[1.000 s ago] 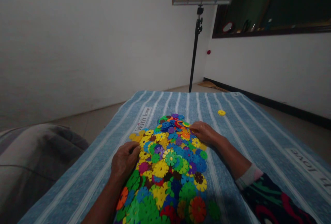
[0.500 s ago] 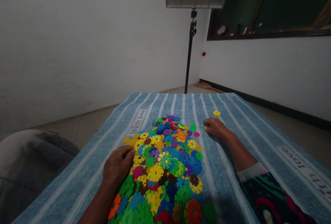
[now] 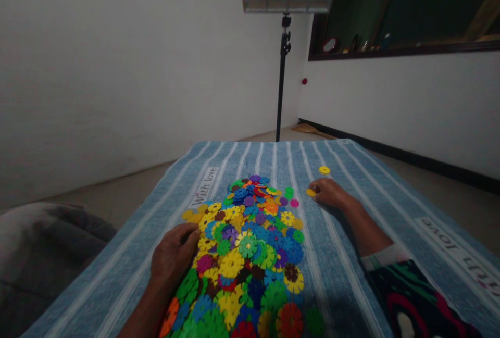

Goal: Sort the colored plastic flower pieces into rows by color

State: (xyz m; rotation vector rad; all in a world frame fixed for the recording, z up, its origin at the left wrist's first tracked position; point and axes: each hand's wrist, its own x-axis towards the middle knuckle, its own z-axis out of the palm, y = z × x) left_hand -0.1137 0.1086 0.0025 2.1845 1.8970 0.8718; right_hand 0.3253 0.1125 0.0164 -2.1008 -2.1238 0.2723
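A heap of flat, notched plastic discs in many colours [image 3: 250, 244] lies on a blue striped towel [image 3: 363, 254]. My left hand [image 3: 172, 257] rests curled on the heap's left edge, fingers touching yellow and green discs. My right hand [image 3: 332, 192] lies on the towel to the right of the heap, its fingertips pinched on a yellow disc [image 3: 311, 192]. A second yellow disc [image 3: 324, 170] lies alone just beyond that hand. A green disc [image 3: 289, 191] and a pink disc [image 3: 294, 203] sit loose between the heap and my right hand.
A black light stand [image 3: 279, 83] with a horizontal lamp bar rises behind the towel's far edge. A grey cushion [image 3: 42, 254] lies at the left. White walls surround the space, with a dark-framed window [image 3: 402, 10] at the upper right.
My right hand left the top of the heap and moved right onto the bare towel with a yellow disc. A green and a pink disc were dragged out. My left hand stayed.
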